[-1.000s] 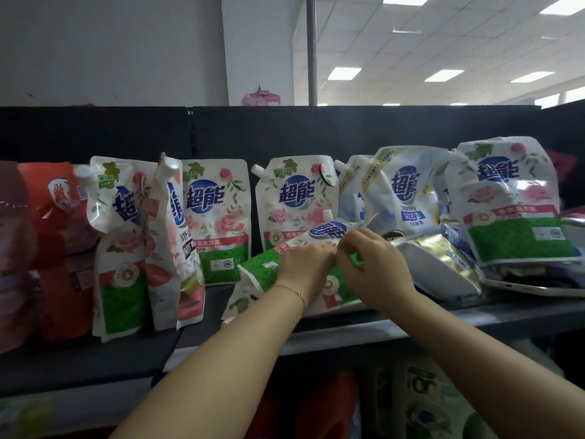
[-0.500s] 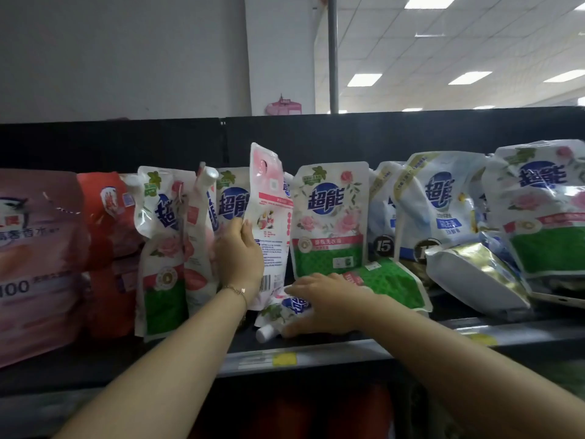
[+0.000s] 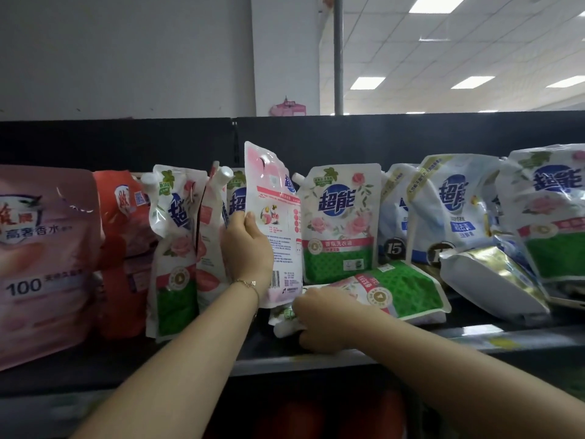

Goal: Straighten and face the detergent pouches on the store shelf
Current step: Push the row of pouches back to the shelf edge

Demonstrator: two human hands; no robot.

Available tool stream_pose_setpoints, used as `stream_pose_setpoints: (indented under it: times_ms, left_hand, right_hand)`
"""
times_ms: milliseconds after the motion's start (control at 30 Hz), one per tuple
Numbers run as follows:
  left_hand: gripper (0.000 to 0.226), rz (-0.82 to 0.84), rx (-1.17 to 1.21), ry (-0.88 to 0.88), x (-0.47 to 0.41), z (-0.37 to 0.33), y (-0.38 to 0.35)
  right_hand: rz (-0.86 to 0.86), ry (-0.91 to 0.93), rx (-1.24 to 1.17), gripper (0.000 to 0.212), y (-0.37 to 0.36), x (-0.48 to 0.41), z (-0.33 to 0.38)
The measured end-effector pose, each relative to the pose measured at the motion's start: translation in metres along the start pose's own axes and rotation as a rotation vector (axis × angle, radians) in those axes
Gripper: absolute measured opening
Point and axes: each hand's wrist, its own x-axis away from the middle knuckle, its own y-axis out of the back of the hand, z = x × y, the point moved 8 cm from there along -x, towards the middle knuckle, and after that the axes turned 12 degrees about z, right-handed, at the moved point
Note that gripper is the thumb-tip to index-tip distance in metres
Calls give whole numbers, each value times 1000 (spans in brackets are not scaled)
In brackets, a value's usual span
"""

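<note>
Pink pouch (image 3: 274,198) upright in left fingers (image 3: 248,222)

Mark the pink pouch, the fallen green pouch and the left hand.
pink pouch (image 3: 274,198): head view, upper back panel.
fallen green pouch (image 3: 411,293): head view, green lower panel.
left hand (image 3: 247,252): head view, back of the hand.

Place: we take this for a shop.
Shelf: a dark display shelf (image 3: 522,337) with a back panel (image 3: 126,141).
Stock: rows of branded detergent pouches (image 3: 340,223) (many alike).
Ceiling: we see grid tiles (image 3: 474,42), panel lights (image 3: 367,82).
</note>
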Motion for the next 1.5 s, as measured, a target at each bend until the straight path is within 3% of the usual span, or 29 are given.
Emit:
stream_pose_setpoints:
  times_ms: [100, 300, 500, 667, 900, 1100, 1267, 1367, 1500]
  left_hand:
    - [30, 2, 11, -1, 1, -2, 3]
    - [27, -6, 64, -89, 6, -31, 17]
    - [25, -113, 131, -179, -4, -67, 44]
    - [25, -155, 160, -218, -10, -83, 46]
    - [20, -182, 307, -202, -14, -88, 48]
    - [21, -159, 250, -200, -15, -85, 43]
    - [18, -15, 258, -120, 11, -65, 11]
    - [22, -3, 356, -115, 19, -48, -6]
    - [26, 123, 274, -190, 33, -18, -31]
  right_hand:
    - [-55, -84, -90, 2, 0, -3, -15]
    - [-257, -215, -571, 20, 9, 4, -67]
    - [-645, -424, -1058, 22, 17, 30, -122]
    - [-853, -455, -1285, 19, 32, 43, -136]
    - [-1097, -474, -1244, 23, 61, 51, -130]
    - [-1242, -496, -1486, 23, 88, 68, -158]
    - [-1331, -389, -1218, 7, 118, 61, -135]
    - [-1391, -335, -1226, 10, 120, 50, -124]
    - [-1322, -250, -1200, 13, 91, 30, -109]
